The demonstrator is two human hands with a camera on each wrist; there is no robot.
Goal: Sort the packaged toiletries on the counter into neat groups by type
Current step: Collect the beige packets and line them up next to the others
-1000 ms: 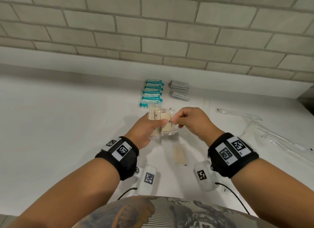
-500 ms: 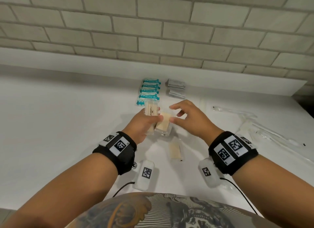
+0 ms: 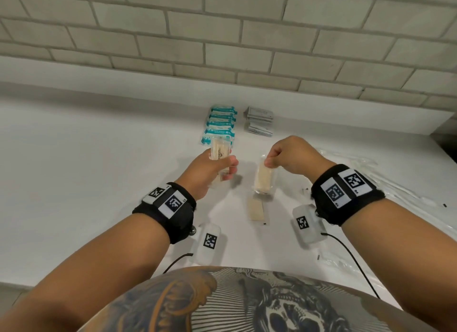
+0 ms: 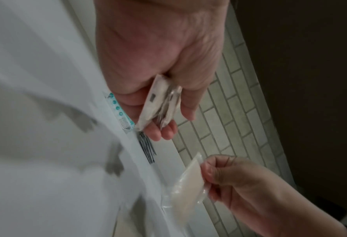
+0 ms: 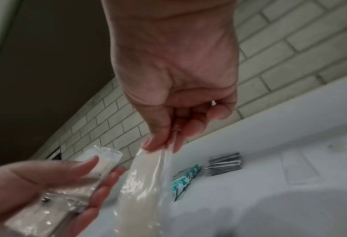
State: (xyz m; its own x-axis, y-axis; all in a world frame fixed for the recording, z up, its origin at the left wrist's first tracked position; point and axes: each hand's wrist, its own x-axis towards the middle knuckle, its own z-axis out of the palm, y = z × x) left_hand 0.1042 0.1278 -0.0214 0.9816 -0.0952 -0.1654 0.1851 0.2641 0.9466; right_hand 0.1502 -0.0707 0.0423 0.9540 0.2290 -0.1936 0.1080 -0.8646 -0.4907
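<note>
My left hand [image 3: 217,168] grips a small stack of clear packets with cream contents [image 3: 218,151] above the white counter [image 3: 86,163]. In the left wrist view the stack [image 4: 160,102] sits between thumb and fingers. My right hand [image 3: 274,158] pinches the top edge of another cream packet [image 3: 263,181], which hangs down; the right wrist view shows that packet [image 5: 142,181] dangling from my fingertips. A third cream packet [image 3: 257,209] lies flat on the counter below it. At the back stand a row of teal-and-white packets [image 3: 221,124] and a pile of grey sachets [image 3: 259,120].
Crumpled clear plastic wrapping [image 3: 385,183] spreads over the counter's right side. A brick-tiled wall [image 3: 222,35] rises behind a white ledge. A dark opening lies at the counter's far right edge.
The hands, close together on the packets a second ago, have drawn apart. The right hand now carries one cream packet off to the right, while the left keeps the stack.
</note>
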